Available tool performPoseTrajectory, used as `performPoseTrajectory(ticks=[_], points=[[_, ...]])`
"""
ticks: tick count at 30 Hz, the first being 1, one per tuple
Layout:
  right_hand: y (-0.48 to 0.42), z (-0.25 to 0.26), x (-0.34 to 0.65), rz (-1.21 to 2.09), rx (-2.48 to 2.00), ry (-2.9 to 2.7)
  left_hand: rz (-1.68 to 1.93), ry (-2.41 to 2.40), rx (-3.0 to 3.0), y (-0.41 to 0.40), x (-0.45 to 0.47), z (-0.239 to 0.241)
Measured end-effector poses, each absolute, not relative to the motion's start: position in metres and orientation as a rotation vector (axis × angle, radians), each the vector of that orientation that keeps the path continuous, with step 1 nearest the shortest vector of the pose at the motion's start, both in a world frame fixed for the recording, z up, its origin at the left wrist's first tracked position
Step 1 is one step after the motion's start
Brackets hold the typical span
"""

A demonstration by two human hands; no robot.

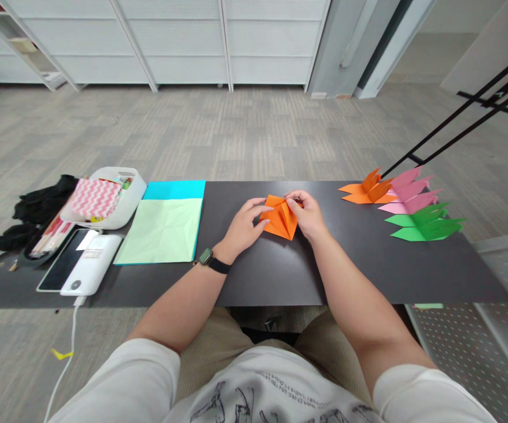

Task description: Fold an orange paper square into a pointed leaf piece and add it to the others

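Note:
A partly folded sheet of orange origami paper (285,222) lies on the dark table in front of me, with a raised narrow fold at its middle. My left hand (245,228) holds its left side, thumb and fingertips on the paper and slightly apart. At the upper right edge, my right hand (307,215) pinches the paper between thumb and fingers. To the right stand finished folded paper cranes: orange ones (367,189), pink ones (412,192) and green ones (425,224), lined up close together.
Left of my hands lies a stack of light green paper (161,230) over blue sheets (177,189). Farther left are a white basket (135,197), a white power bank (90,267) with a cable, a phone (62,264) and black cloth (46,200). The dark table (275,279) is narrow.

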State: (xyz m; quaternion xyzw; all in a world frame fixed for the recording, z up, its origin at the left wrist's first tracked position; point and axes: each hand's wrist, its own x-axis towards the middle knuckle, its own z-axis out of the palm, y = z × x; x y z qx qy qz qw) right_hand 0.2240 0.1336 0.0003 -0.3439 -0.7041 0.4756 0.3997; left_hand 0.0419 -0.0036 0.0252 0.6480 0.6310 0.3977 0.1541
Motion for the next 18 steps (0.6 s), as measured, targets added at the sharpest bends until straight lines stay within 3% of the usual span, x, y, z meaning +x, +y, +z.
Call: performPoseTrajectory(ticks=[13,18], points=[[0.132,-0.008,0.223,1.212,-0.881,-1.906,1.317,1.690,1.469,0.002,0.040,0.008],[0.120,0.005,0.225,0.929,-0.799,-2.090,1.342,1.676,1.388,0.006,0.036,0.002]])
